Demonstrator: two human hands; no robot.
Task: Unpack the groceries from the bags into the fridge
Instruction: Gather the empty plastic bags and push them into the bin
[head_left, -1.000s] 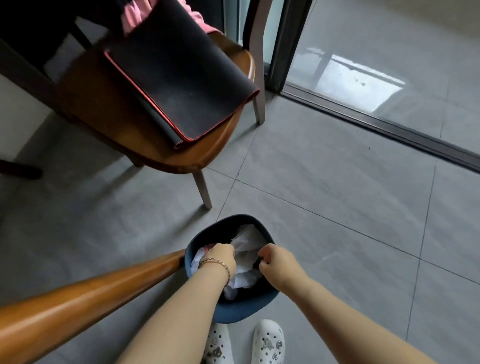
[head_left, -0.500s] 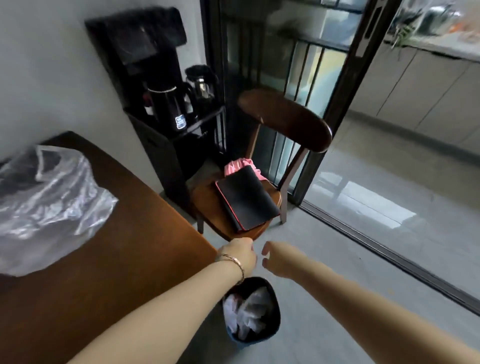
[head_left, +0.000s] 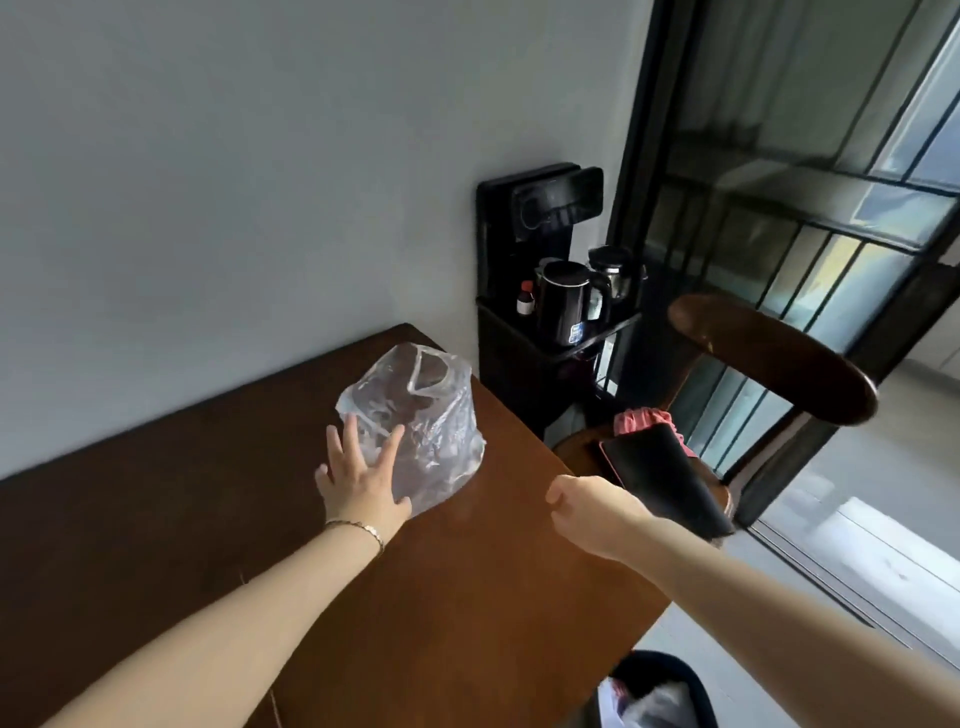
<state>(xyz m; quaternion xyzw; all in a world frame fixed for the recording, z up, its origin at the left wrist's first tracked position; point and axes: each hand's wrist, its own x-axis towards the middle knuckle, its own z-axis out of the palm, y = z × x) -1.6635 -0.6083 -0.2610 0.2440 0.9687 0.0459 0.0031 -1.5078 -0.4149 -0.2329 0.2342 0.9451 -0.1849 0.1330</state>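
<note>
Raised from the bin (head_left: 652, 659), the left hand (head_left: 363, 480), fingers spread wide, touches the bag (head_left: 421, 426) at its 1 o'clock, while the right hand (head_left: 587, 514), curled and empty, is farther away.

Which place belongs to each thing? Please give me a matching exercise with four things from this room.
Things:
1. clear plastic bag
2. black kettle
3. black pad
4. waste bin

Places:
A. on the chair seat
B. on the wooden table
C. on the floor
D. on the black stand by the wall

Pairs: 1-B, 2-D, 3-A, 4-C
</note>
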